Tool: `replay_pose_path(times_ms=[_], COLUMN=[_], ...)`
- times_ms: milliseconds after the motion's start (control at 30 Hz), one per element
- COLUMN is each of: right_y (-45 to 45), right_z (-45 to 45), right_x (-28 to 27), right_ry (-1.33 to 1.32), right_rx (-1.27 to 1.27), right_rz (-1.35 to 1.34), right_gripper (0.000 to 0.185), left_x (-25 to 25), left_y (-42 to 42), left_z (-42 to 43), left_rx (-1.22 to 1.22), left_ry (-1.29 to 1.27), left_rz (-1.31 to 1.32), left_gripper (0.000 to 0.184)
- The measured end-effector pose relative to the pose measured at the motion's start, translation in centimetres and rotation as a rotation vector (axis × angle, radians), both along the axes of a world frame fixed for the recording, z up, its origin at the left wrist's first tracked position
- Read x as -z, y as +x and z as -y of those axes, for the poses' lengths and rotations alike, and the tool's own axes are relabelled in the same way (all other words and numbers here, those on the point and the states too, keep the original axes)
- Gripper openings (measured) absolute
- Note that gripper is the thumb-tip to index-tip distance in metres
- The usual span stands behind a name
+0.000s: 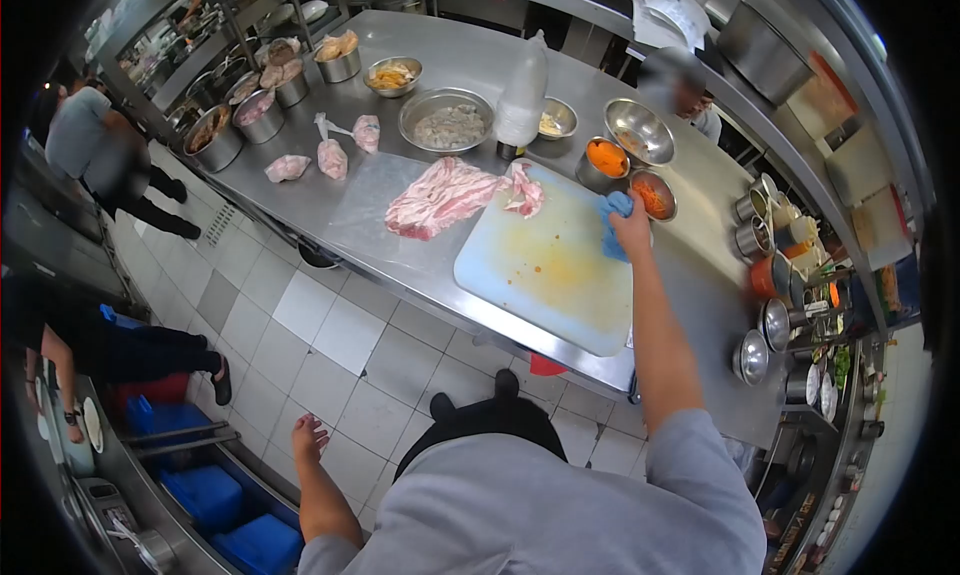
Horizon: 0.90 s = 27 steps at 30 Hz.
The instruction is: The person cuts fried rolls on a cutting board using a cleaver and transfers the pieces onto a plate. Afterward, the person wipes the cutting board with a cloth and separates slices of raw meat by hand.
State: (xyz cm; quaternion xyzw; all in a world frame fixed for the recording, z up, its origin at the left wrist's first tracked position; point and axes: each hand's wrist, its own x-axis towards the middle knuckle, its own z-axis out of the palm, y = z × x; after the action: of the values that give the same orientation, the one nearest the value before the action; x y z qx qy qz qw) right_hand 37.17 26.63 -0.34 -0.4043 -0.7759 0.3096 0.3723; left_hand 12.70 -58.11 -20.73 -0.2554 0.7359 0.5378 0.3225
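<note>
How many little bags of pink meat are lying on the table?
3 on the steel table: the left bag, the middle bag, and the right bag nearest the big metal bowl. None there looks hidden.

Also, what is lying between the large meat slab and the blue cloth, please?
In the head view: a smaller meat piece, then stained cutting board up to the blue cloth.

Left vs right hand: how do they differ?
The left hand hangs low above the floor; the right hand reaches out to the edge of the cutting board. The left hand shows nothing in it; the right hand grips a blue cloth. Both are bare, without gloves.
</note>
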Motion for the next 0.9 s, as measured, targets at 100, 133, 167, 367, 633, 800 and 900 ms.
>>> replay_pose_path(times_ms=[100,133,167,367,633,800,900], right_y=[-0.5,-1.7,-3.3,-6.0,-6.7,-2.7,2.2], right_z=[-3.8,-1.2,1.1,13.8,30.0,11.0,1.6], right_x=[5.6,4.3,3.6,4.8,-0.2,-1.9,-1.0], right_ry=[-0.119,0.003,0.122,0.029,-0.280,-0.340,0.060], right_rx=[0.053,0.133,0.217,-0.216,-0.773,-0.397,-0.221], right_rz=[0.279,0.408,0.534,0.348,0.057,0.096,0.423], right_gripper=[0.067,0.066,0.065,0.057,0.049,0.047,0.049], left_x=[0.9,1.6,2.1,2.5,0.4,-0.6,-1.0], left_y=[1.9,2.9,3.6,5.4,-1.3,-3.2,-1.9], left_z=[-2.1,-2.4,-2.7,-5.1,-8.7,-8.6,-8.1], left_rx=[-0.021,0.040,0.106,0.331,0.270,0.149,0.172], left_ry=[-0.028,-0.005,0.017,-0.100,0.023,0.037,0.045], left_rz=[0.013,0.042,0.068,0.262,0.054,-0.024,0.007], left_gripper=[0.038,0.038,0.037,0.047,0.047,0.045,0.046])
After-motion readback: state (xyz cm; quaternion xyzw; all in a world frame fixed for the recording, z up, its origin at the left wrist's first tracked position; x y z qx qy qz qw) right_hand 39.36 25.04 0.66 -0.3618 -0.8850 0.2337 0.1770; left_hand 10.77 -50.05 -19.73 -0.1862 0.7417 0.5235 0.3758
